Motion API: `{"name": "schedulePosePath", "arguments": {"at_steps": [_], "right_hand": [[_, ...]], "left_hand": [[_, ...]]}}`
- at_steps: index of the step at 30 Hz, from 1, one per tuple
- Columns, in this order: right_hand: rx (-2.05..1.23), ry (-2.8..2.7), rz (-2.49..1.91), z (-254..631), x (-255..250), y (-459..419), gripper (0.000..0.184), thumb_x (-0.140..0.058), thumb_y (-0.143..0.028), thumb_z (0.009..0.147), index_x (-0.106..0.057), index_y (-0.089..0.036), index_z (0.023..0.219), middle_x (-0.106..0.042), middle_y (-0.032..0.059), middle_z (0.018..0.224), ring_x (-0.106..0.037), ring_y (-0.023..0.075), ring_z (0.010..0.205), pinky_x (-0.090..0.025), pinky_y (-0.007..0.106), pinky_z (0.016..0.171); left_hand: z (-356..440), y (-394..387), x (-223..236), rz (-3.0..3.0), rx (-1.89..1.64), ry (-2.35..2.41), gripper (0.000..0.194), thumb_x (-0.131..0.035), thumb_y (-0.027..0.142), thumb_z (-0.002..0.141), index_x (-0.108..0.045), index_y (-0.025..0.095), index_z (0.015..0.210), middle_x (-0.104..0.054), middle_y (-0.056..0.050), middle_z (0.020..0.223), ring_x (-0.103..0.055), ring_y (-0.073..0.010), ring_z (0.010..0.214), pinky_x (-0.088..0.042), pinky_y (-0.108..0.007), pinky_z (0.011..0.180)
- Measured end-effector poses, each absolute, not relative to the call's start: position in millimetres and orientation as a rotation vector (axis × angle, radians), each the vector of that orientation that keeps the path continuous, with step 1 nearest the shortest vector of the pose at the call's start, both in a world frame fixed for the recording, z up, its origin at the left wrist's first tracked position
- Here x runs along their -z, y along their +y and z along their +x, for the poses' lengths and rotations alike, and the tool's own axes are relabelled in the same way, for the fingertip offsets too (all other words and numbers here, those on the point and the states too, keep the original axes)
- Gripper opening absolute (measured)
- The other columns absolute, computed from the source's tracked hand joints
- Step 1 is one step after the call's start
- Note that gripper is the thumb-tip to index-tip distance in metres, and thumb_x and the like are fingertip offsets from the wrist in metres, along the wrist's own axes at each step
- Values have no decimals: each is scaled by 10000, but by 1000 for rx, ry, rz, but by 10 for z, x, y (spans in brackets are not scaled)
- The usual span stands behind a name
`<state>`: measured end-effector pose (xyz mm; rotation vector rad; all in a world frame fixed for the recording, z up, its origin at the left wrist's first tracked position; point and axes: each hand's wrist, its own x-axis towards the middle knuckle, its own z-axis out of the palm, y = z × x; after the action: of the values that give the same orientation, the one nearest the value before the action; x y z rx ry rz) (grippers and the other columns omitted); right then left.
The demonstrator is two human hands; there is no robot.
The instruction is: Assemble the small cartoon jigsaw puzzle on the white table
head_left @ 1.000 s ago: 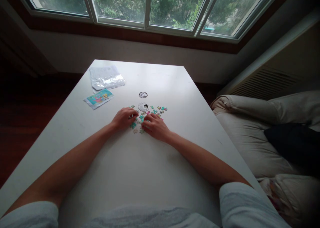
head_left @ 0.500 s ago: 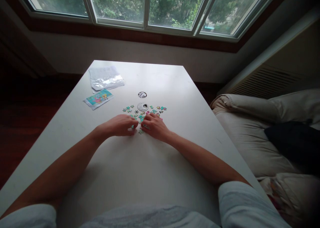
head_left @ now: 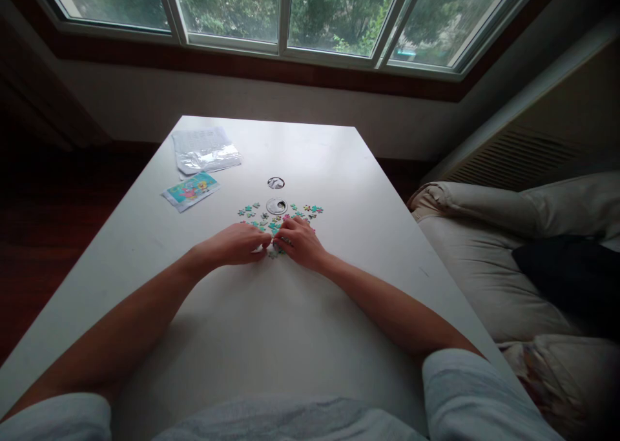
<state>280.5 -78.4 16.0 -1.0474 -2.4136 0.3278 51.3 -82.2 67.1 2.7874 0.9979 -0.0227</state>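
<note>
Small multicoloured jigsaw pieces (head_left: 274,226) lie around your left hand (head_left: 242,243) and right hand (head_left: 301,241); fingers curled narrow, nearly meeting (whether pinching any, cannot tell).

Puzzle pieces (head_left: 274,226): teal-green, some pink. Table (head_left: 271,338): plain white. Card (head_left: 192,191): turquoise, pink and yellow figures. Sofa (head_left: 477,266): cream. Sleeves (head_left: 465,389): pale grey, faintly streaked.

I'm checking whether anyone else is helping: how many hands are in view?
2: the left hand at the near left of the puzzle pieces, and the right hand close beside it, at their near right. No hand seems hidden.
</note>
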Motion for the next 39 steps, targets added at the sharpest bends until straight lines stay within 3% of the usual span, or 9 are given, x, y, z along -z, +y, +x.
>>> {"name": "schedulePosePath", "arguments": {"at_steps": [8, 13, 23, 28, 33, 39], "right_hand": [[-278, -2410, -1064, 2862, -154, -779, 128, -650, -358, 967, -721, -251, 963, -668, 59, 1022, -515, 240, 1016, -380, 387, 926], [-265, -2299, -1087, 3017, -240, -663, 163, -605, -328, 985, -710, -231, 907, -684, 57, 967, -539, 234, 968, -386, 389, 918], [-265, -2011, -1301, 3571, -159, -155, 122, -604, -232, 924, -724, -227, 943, -680, 78, 991, -567, 262, 978, -444, 420, 913], [-326, -2236, -1120, 3574, -118, -173, 87, -661, -292, 910, -729, -243, 931, -668, 76, 1049, -554, 259, 1019, -439, 415, 937], [-325, -2519, -952, 3475, -209, -297, 159, -720, -384, 892, -728, -248, 976, -656, 79, 1058, -541, 250, 1001, -412, 395, 924], [-348, -2620, -873, 3445, -259, -341, 161, -721, -372, 892, -738, -262, 1009, -633, 77, 1047, -531, 244, 1008, -392, 381, 923]], "left_hand": [[516, -732, -659, 2825, -38, 1000, 183, -498, 273, 954, -647, 234, 855, -690, -21, 770, -650, -191, 735, -366, -280, 643], [513, -686, -579, 2833, -83, 1052, 161, -519, 257, 938, -637, 234, 831, -694, -16, 801, -644, -185, 743, -348, -281, 623], [539, -706, -524, 2849, -191, 1058, 168, -523, 335, 978, -619, 228, 892, -678, -32, 904, -637, -196, 865, -422, -293, 725], [562, -708, -491, 2874, -211, 1014, 194, -515, 360, 989, -618, 226, 894, -660, -34, 891, -627, -200, 871, -435, -307, 757], [576, -712, -495, 2904, -226, 957, 145, -505, 257, 968, -611, 226, 873, -644, -33, 877, -603, -193, 833, -437, -317, 756], [608, -711, -433, 2906, -387, 1005, 171, -541, 253, 965, -664, 232, 1080, -657, -75, 1065, -585, -232, 982, -473, -383, 880]]}}
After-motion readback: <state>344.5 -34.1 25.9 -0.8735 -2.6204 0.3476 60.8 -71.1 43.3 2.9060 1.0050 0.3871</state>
